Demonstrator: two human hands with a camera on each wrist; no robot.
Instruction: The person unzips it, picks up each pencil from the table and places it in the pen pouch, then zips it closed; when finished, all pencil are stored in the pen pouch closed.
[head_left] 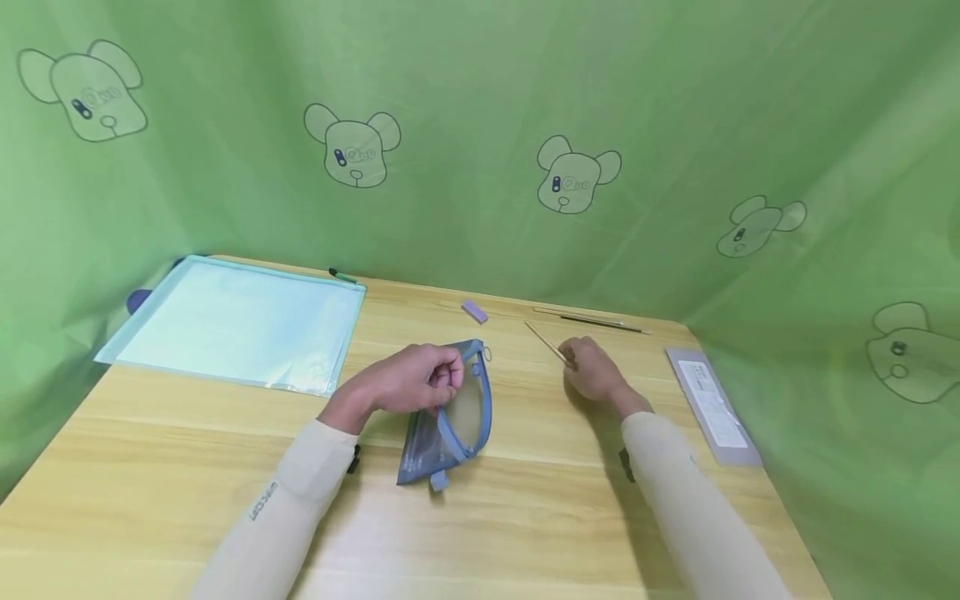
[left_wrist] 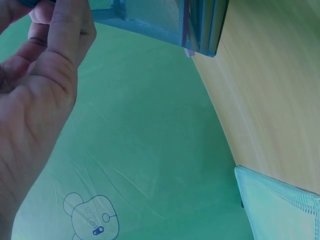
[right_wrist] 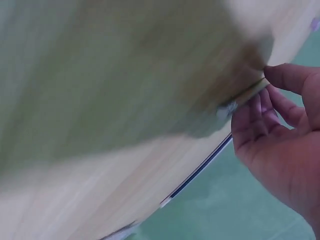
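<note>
Head view: on the left side of the frame I see a big light-blue flat bag (head_left: pixel 236 325) lying on the wooden table (head_left: pixel 525 517), with a dark blue round thing (head_left: pixel 138 300) poking out by its left edge. A small green and black thing (head_left: pixel 343 276) sits at the bag's upper right corner. Near the middle of the frame, my left hand (head_left: pixel 408 379) pinches the edge of a small blue zip pouch (head_left: pixel 423 446). The pouch is tilted, and its mouth is wide open toward the right. Above it, a little purple block (head_left: pixel 474 312) lies on the table. Just right of the middle, my right hand (head_left: pixel 596 371) pinches a thin tan pencil (head_left: pixel 547 343), which points to the upper left. I cannot tell if its tip touches the table. In the right wrist view, the thumb and fingers close on it at the right side. Back in the head view, a second tan pencil (head_left: pixel 553 312) and a black pencil (head_left: pixel 611 326) lie close together above that hand. On the far right is a grey flat pack (head_left: pixel 712 407) with a white label. Green cloth (head_left: pixel 465 75) with bear faces hangs behind everything.
</note>
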